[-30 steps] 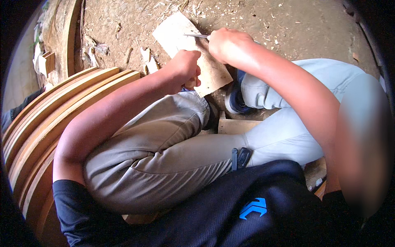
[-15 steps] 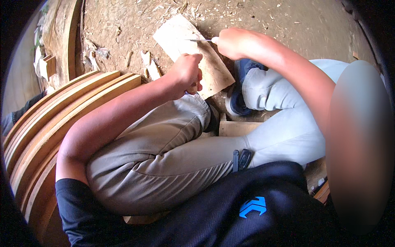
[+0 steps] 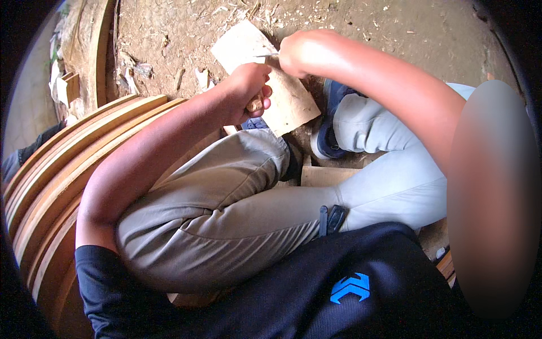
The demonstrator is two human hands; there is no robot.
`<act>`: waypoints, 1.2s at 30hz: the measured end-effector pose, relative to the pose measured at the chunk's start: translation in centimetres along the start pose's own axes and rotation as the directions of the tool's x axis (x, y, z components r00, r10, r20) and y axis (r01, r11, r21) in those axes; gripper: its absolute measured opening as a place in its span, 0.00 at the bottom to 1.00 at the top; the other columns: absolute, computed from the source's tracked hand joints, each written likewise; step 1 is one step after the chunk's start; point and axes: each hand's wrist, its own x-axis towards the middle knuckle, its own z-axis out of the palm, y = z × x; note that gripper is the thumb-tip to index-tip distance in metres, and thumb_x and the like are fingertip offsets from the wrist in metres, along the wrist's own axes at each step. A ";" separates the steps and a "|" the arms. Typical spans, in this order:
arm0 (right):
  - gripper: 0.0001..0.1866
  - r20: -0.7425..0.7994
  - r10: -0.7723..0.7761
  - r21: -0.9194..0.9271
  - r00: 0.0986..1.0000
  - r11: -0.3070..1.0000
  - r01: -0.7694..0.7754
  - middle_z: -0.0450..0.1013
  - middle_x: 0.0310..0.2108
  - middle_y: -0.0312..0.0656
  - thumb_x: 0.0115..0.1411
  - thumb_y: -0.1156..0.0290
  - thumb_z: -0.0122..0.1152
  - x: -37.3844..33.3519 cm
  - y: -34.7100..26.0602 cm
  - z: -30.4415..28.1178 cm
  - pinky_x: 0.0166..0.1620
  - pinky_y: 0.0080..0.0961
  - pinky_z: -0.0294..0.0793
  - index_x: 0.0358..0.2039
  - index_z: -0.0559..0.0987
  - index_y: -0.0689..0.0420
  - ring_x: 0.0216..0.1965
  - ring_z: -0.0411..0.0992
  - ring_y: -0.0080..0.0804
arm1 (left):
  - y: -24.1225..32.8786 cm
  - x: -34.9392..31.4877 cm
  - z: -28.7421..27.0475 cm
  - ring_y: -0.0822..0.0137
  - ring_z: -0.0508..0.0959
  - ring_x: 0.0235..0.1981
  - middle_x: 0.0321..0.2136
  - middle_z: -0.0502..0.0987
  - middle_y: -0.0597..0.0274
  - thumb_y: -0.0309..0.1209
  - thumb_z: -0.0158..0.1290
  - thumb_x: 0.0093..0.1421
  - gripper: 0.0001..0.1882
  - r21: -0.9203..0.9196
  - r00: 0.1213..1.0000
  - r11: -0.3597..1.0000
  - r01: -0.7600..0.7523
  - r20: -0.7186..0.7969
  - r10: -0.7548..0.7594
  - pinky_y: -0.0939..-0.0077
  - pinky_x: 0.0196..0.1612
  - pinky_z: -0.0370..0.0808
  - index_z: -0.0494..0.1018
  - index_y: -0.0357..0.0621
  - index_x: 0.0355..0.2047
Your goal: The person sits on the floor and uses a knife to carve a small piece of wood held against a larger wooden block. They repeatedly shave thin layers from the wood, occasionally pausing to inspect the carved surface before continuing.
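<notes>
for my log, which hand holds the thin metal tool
The right hand: the metal tool juts leftward from its fist. The left hand instead holds a small light-brown piece.

Long boards [image 3: 84, 152] stand ranked close together on the left, their edges showing, with dark cloth [image 3: 36, 146] just beyond them. Farther up, a plank [image 3: 98, 53] rests near a small block [image 3: 69, 88]. Pale scraps [image 3: 135, 70] and a thin stick [image 3: 179, 78] lie on the brown dirt floor [image 3: 389, 51], scattered with light shavings [image 3: 255, 11]. A flat wood piece [image 3: 324, 175] lies between the legs.
</notes>
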 end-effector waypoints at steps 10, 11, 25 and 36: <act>0.17 0.103 0.016 -0.114 0.995 0.993 -0.004 0.78 0.41 0.42 0.52 0.65 0.58 2.3 -1.6 -1.8 0.47 0.41 0.74 0.44 0.81 0.47 0.42 0.76 0.38 | 0.7 0.7 -1.6 0.77 0.62 0.09 0.15 0.63 0.73 0.39 0.39 0.64 0.13 -0.029 0.980 0.999 -0.040 0.194 0.045 0.85 0.07 0.56 0.61 0.53 0.23; 0.17 0.085 0.020 -0.088 0.996 0.996 -0.012 0.77 0.41 0.43 0.52 0.66 0.57 3.5 -1.2 -1.3 0.47 0.40 0.74 0.44 0.81 0.48 0.42 0.76 0.38 | -0.6 2.3 -1.7 0.70 0.63 0.10 0.14 0.64 0.67 0.39 0.40 0.65 0.09 -0.076 0.988 0.993 -0.094 0.116 0.102 0.75 0.10 0.57 0.61 0.49 0.31; 0.23 -0.150 -0.020 0.264 0.989 0.963 0.059 0.75 0.41 0.57 0.66 0.58 0.42 -2.3 6.3 3.2 0.46 0.45 0.73 0.40 0.79 0.65 0.44 0.75 0.52 | -2.0 0.8 0.2 0.71 0.59 0.09 0.13 0.60 0.67 0.40 0.41 0.65 0.12 0.083 0.994 0.992 -0.098 0.055 0.094 0.74 0.12 0.57 0.60 0.48 0.30; 0.16 -0.044 0.033 0.348 0.998 0.937 -0.016 0.75 0.41 0.57 0.61 0.68 0.47 -0.9 3.6 5.6 0.46 0.43 0.75 0.42 0.78 0.65 0.44 0.75 0.52 | -1.9 0.0 0.6 0.65 0.64 0.08 0.12 0.65 0.59 0.39 0.37 0.66 0.13 0.093 0.988 0.984 -0.154 0.025 0.153 0.68 0.10 0.57 0.61 0.41 0.31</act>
